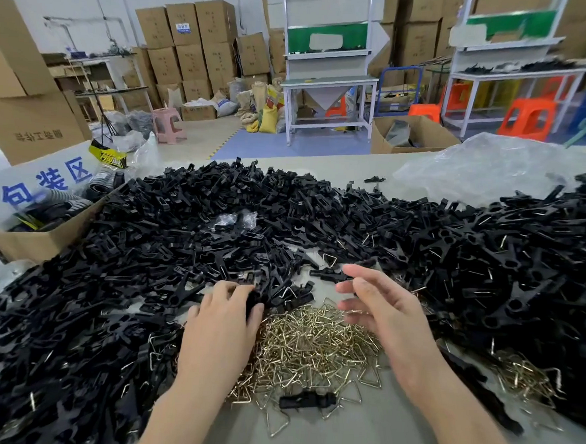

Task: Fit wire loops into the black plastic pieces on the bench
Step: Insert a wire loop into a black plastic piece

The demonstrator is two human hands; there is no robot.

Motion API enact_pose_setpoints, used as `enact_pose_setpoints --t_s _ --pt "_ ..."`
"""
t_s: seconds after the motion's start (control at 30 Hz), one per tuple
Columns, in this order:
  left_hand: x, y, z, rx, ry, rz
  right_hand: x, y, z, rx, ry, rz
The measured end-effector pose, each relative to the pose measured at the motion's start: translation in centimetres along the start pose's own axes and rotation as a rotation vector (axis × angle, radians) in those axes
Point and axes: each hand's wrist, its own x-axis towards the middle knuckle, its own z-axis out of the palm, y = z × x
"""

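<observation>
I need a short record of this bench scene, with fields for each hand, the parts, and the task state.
left hand: fingers and thumb curl round a black piece at the heap's near edge
right hand: open, fingers relaxed, over the edge of the wire loops
black plastic pieces: large heap across the bench
task state: no loop clearly held in either hand; fitting not yet begun

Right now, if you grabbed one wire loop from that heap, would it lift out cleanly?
Probably not: the wire loops lie interlocked, so neighbours would likely snag and trail. Each looks thin and open-ended, so likely light and a bit springy. Flat triangles, so unlikely to roll.
</observation>
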Motion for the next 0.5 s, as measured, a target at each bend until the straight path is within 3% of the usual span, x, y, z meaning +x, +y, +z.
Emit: enact_pose_setpoints --t_s 0.33,0.5 --pt "-0.2 0.4 -0.8 -0.478 0.167 -0.011 -0.2 0.1 0.3 -0.080 -0.044 -0.052" --pt "-1.5 2.6 -1.9 -0.456 0.241 0.253 -0.3 0.4 0.9 -0.106 -0.158 -0.085"
